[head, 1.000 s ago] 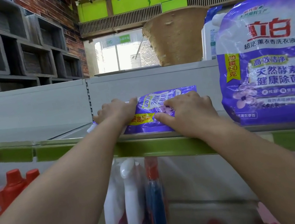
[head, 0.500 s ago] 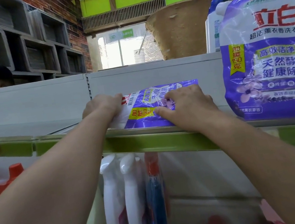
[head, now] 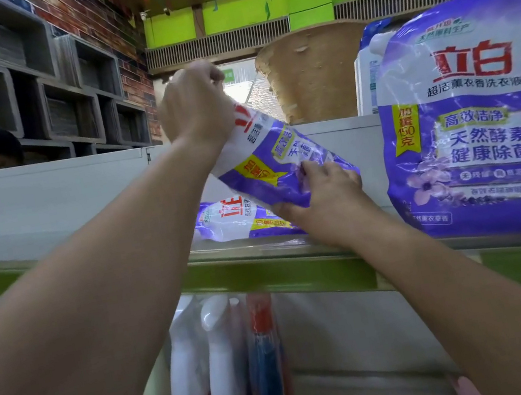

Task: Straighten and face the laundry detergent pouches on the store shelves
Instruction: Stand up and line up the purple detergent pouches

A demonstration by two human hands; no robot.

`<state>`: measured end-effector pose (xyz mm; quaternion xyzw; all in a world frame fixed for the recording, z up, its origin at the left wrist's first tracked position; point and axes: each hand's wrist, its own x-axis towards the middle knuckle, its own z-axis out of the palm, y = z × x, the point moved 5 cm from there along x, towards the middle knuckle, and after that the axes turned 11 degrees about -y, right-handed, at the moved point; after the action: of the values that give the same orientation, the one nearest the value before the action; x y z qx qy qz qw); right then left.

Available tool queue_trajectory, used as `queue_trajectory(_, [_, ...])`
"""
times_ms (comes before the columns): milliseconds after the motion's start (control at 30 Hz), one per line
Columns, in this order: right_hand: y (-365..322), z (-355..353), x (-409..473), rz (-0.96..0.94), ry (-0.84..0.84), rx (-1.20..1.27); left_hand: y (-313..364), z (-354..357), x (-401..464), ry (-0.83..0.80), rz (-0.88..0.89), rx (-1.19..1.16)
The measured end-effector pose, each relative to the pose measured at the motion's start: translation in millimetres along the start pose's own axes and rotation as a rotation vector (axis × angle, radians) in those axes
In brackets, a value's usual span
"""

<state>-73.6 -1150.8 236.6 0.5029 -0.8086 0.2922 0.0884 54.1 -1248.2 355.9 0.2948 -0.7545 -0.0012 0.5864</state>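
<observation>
Head view: the left hand is raised above the green-edged metal shelf, its fingers curled tight round the white top end of a soft purple-and-white plastic detergent pouch. The pouch hangs tilted, its top end up in those fingers and its bottom end slanting down to the right. There the right hand grips it, the thumb pressed along the pouch's lower edge and the fingers bent over its printed purple face. Both hands are clenched on this one pouch, which is lifted off the shelf.

Directly below the held pouch, just left of the right hand's thumb, a second purple-and-white pouch lying flat rests on the shelf with its red lettering sideways. To the right of the right hand, close by, a large purple standing detergent pouch sits upright on the same shelf, label facing forward. Behind it stands a white plastic jug, and beside that, above the right hand's fingers, a tan woven basket. Under the shelf, beneath both wrists, hang white spray bottles.
</observation>
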Motion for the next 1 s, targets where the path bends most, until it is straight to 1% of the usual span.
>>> queue_trajectory(100, [3,-7,0,-0.015,0.125,0.027,28,-9,8,-0.060,0.056,-0.016])
queue_trajectory(133, [4,-9,0,-0.017,0.149,0.019,35,-10,9,-0.088,0.059,0.027])
queue_trajectory(233, [6,-13,0,-0.002,0.188,0.044,44,-5,5,-0.159,0.063,0.268])
queue_trajectory(300, [8,-13,0,0.022,0.194,0.088,46,0,-1,-0.160,0.080,0.388])
queue_trajectory(333, [9,-13,0,0.034,0.193,0.105,47,1,-6,-0.144,0.098,0.406])
queue_trajectory(400, [10,-13,1,0.044,0.189,0.107,52,4,-16,-0.097,0.181,0.364])
queue_trajectory(467, [9,-14,1,0.049,0.193,0.086,62,8,-34,-0.063,0.315,0.267])
queue_trajectory(533, [7,-16,0,0.055,0.198,0.091,70,11,-57,-0.036,0.421,0.107])
queue_trajectory(567, [6,-17,-1,0.057,0.197,0.093,72,12,-68,-0.023,0.426,0.020])
queue_trajectory(600, [6,-18,-2,0.056,0.194,0.078,70,14,-77,-0.026,0.392,-0.049])
queue_trajectory(667, [3,-18,-2,0.041,0.170,-0.022,64,24,-92,-0.084,0.264,-0.096])
queue_trajectory(767, [1,-17,-1,0.028,0.148,-0.125,49,45,-106,-0.241,0.042,-0.155])
queue_trajectory(833, [2,-18,-1,0.038,0.152,-0.077,37,56,-109,-0.370,-0.094,-0.215])
queue_trajectory(900, [4,-19,-1,0.061,0.181,0.048,26,65,-110,-0.526,-0.198,-0.237])
queue_trajectory(933, [6,-20,-2,0.064,0.193,0.099,21,68,-110,-0.582,-0.241,-0.255])
queue_trajectory(1000, [7,-20,-2,0.063,0.211,0.153,13,73,-112,-0.639,-0.318,-0.328])
